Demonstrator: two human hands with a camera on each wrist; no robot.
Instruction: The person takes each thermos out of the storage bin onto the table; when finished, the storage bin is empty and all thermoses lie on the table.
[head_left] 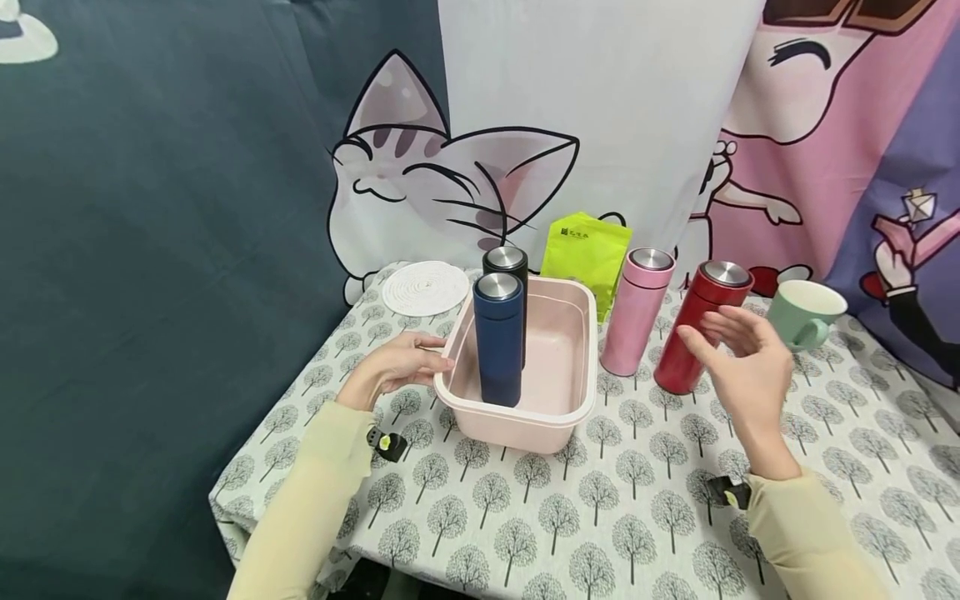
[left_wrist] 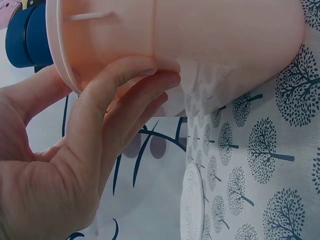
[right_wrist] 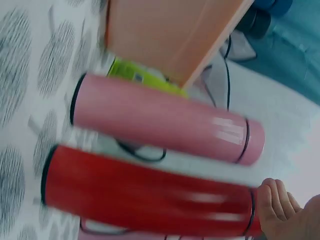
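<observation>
A pale pink plastic basin (head_left: 556,421) stands on the table with a dark blue thermos (head_left: 499,350) and a black thermos (head_left: 507,257) upright inside it. My left hand (head_left: 405,362) holds the basin's left side, thumb at the rim and fingers (left_wrist: 125,80) against the outer wall. At the right, my right hand (head_left: 750,367) is at the red thermos (head_left: 686,346), with thumb and fingers spread near its upper part. In the right wrist view the fingertips overlap the red thermos's cap end. A pink thermos (head_left: 636,321) stands between the basin and the red one.
A green mug (head_left: 801,312) stands right of the red thermos. Behind the basin is a lime-green pouch (head_left: 583,254). A round white woven mat (head_left: 425,288) lies at the back left. The tree-print tablecloth (head_left: 555,512) covers the table, against a cartoon curtain (head_left: 600,75).
</observation>
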